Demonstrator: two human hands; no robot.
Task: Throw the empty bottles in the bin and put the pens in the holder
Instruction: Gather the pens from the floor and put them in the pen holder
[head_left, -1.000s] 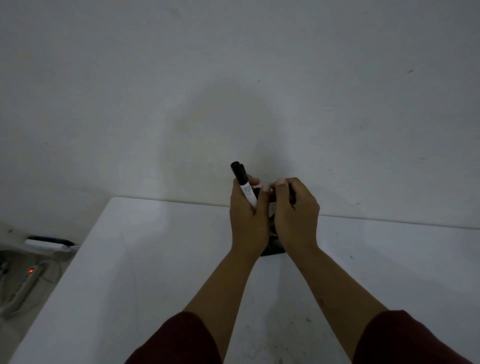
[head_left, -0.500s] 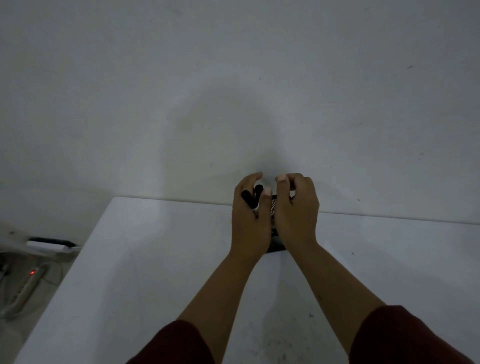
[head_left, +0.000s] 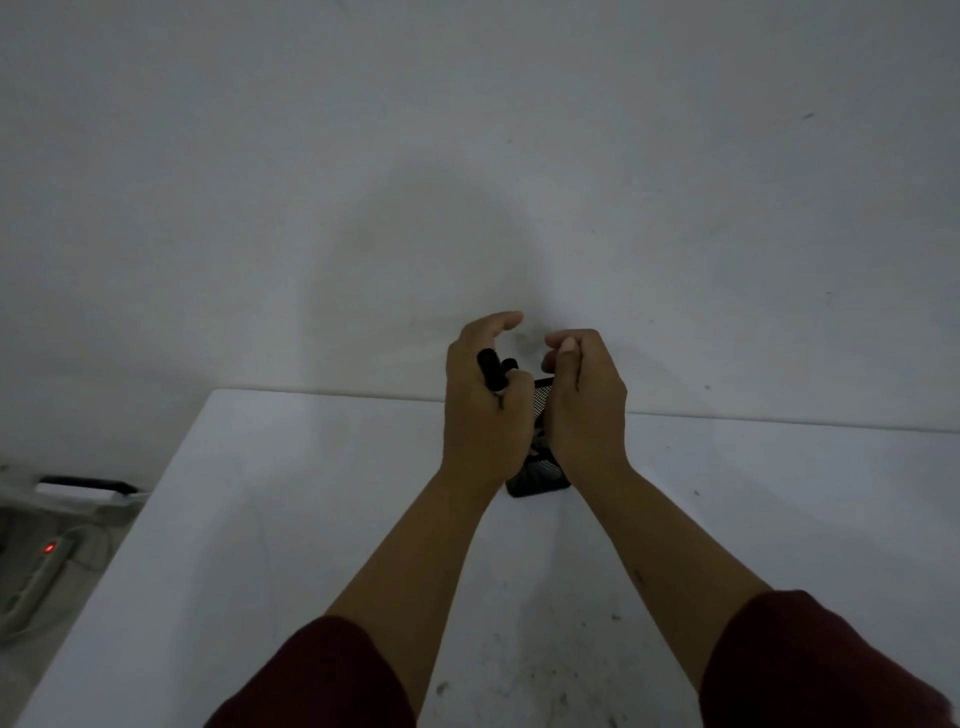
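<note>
Near the table's far edge, both hands flank the holder.

- Black mesh metal pen holder: fine dotted grid pattern on its wall, solid black base.
- Black-capped marker pens: caps plain black.
- White flat table top: plain white, with small dark specks and smudges near the front.
- Dark maroon fabric sleeves: plain, no pattern.
- Pale grey wall: plain.
- White power strip: small red glowing light.
</note>
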